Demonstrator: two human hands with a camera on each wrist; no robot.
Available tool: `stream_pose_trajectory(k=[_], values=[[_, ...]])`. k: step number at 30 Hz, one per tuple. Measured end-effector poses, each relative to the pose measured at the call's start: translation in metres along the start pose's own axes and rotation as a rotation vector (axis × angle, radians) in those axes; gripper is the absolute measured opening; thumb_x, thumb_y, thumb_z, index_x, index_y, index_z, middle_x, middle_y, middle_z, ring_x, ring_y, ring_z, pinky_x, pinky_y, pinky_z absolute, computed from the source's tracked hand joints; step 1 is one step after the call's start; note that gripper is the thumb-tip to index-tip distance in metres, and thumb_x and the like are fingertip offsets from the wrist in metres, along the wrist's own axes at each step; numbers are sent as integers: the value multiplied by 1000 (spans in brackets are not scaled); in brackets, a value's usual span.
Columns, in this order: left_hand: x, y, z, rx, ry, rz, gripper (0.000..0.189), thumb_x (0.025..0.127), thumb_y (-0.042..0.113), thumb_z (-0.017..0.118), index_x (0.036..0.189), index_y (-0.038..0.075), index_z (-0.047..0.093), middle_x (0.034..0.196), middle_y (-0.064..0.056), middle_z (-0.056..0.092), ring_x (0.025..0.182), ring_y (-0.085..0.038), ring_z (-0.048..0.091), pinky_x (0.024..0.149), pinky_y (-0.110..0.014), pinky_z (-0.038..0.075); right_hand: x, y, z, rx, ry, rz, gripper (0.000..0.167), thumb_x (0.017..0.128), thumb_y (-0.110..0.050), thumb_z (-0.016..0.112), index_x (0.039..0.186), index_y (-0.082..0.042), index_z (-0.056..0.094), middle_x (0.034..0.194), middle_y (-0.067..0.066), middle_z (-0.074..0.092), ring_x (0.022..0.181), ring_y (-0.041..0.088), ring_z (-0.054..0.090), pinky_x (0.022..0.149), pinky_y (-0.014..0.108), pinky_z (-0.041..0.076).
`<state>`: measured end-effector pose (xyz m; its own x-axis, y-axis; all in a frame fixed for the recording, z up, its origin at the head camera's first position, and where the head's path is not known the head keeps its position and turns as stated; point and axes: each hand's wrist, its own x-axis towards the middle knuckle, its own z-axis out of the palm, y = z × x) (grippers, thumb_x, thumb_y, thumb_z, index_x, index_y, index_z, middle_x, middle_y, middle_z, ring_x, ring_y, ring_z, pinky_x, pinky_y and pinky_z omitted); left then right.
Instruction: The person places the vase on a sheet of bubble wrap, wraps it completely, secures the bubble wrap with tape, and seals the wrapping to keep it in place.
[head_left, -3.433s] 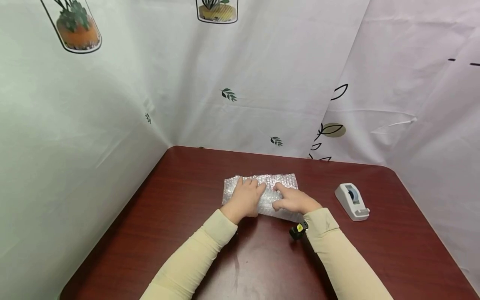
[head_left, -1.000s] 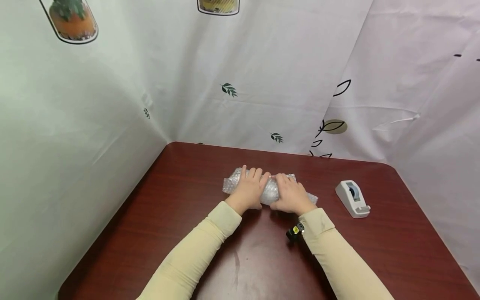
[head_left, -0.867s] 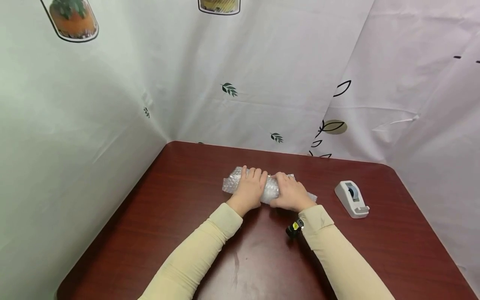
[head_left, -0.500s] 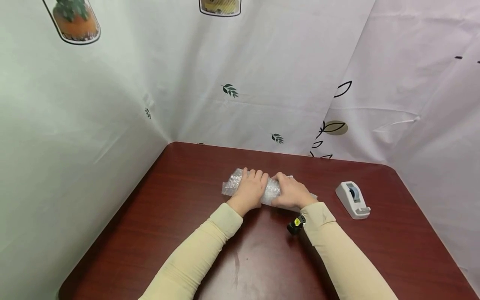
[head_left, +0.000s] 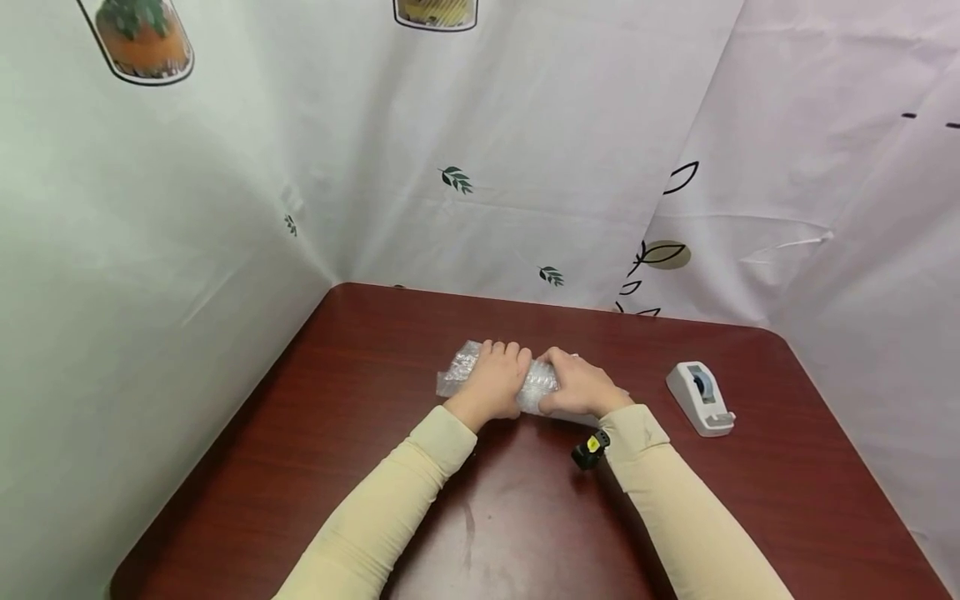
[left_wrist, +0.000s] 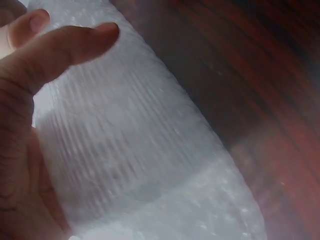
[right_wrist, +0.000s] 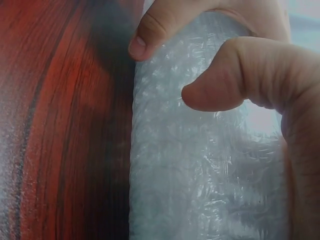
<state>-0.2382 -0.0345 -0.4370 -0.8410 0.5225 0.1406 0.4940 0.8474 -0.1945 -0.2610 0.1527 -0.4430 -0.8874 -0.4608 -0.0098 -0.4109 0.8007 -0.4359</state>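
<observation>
Just below the head frame's centre, the left hand (head_left: pixel 495 383) and right hand (head_left: pixel 579 387) each curl their grip around the bubble wrap (head_left: pixel 537 387) on the counter (head_left: pixel 375 350), likely to stop it unfolding.

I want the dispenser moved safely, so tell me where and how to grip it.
Probably best from above: pinch the dispenser by its long sides, beside the tape roll, with the right hand, the nearer one, once it leaves the bubble wrap. The dispenser sits upright, long and narrow; what looks like the cutter is at the end toward the person, so avoid that end.
</observation>
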Motion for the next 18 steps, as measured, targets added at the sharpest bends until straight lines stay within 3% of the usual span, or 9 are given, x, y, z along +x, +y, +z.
stream_pose_trajectory(k=[10, 18], values=[[-1, -9, 0, -85, 43, 62, 67, 59, 46, 84, 107, 11, 54, 97, -3, 57, 91, -24, 60, 86, -38, 46, -1, -1, -5, 56, -78, 43, 68, 58, -32, 76, 122, -22, 56, 108, -3, 64, 88, 15, 58, 70, 37, 50], [2, -13, -1, -107, -16, 70, 70, 57, 48, 86, 110, 13, 56, 97, -2, 61, 89, -23, 62, 81, -36, 47, 0, -1, -6, 86, -144, 86, 70, 58, -32, 73, 126, -23, 55, 111, -2, 64, 91, 17, 58, 73, 37, 48]])
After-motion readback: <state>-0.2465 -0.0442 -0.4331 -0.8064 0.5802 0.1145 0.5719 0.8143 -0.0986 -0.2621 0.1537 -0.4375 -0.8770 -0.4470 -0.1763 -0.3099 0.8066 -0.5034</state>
